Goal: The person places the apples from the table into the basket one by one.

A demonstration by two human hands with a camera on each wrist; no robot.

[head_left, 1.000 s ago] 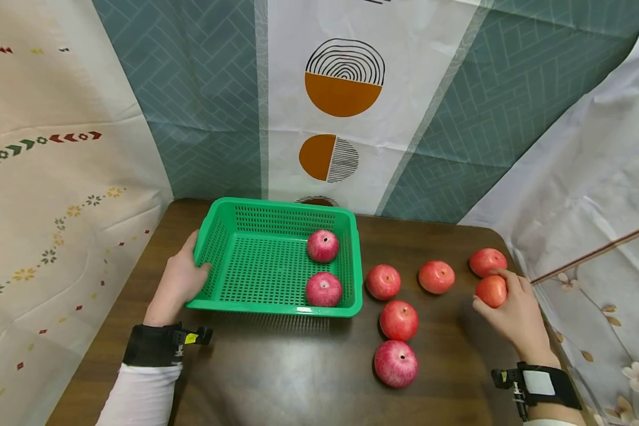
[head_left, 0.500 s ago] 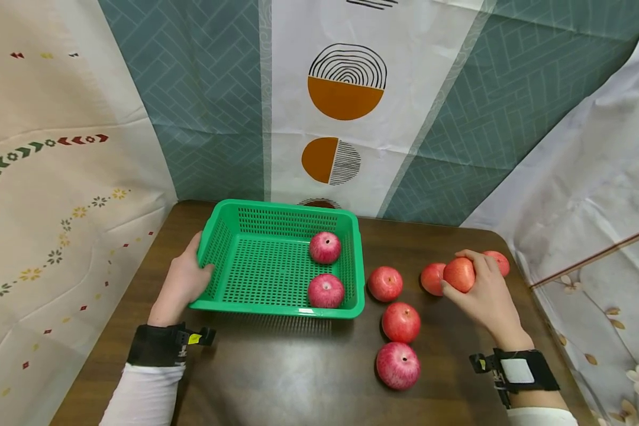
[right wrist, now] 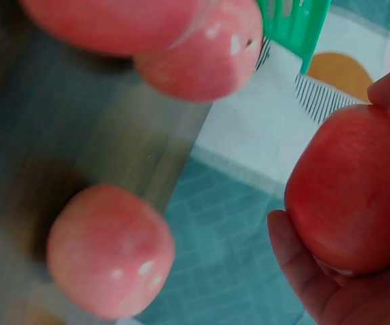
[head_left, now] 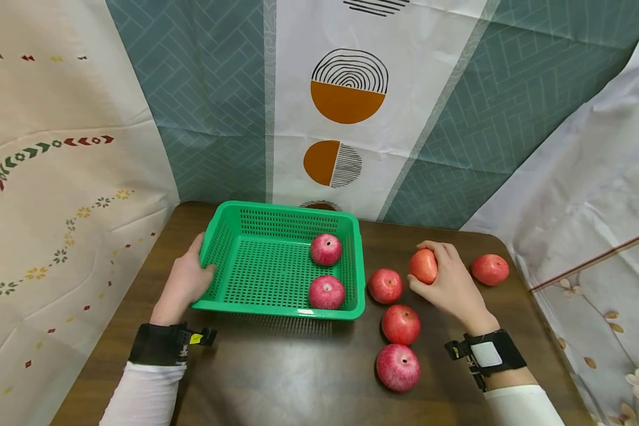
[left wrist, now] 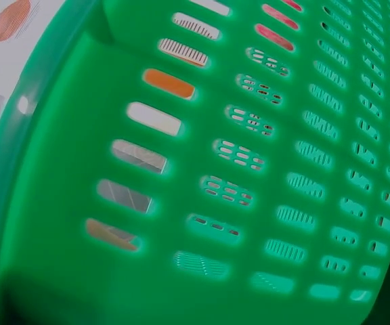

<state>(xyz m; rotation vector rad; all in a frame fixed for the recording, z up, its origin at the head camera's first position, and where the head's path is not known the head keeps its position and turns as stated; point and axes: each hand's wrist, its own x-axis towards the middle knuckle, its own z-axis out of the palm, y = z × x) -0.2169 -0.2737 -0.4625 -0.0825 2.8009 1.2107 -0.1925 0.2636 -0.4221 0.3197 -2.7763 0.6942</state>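
Observation:
My left hand [head_left: 189,275] grips the left rim of a green plastic basket [head_left: 277,310], thumb inside the wall. Two pink-red apples [head_left: 326,249] lie at the basket's right end. Between the thumb and fingers of my right hand [head_left: 449,284] is a red apple [head_left: 423,265], lifted above the table right of the basket. The right wrist view shows this held apple [right wrist: 351,189] close up, with another apple [right wrist: 110,250] on the table nearby. In the left wrist view, the basket's slotted wall [left wrist: 59,162] fills the picture; the left hand is not seen there.
Right of the basket, three apples form a rough column: one by its wall [head_left: 386,286], a middle one [head_left: 401,324] and a darker front one [head_left: 398,367]. One more apple [head_left: 490,270] lies at the table's right. Patterned cloths [head_left: 213,106] hang behind the brown table [head_left: 298,378].
My right hand has carried the held apple leftward from the table's right side, over an apple that the hand now hides in the head view. The left hand has stayed on the basket.

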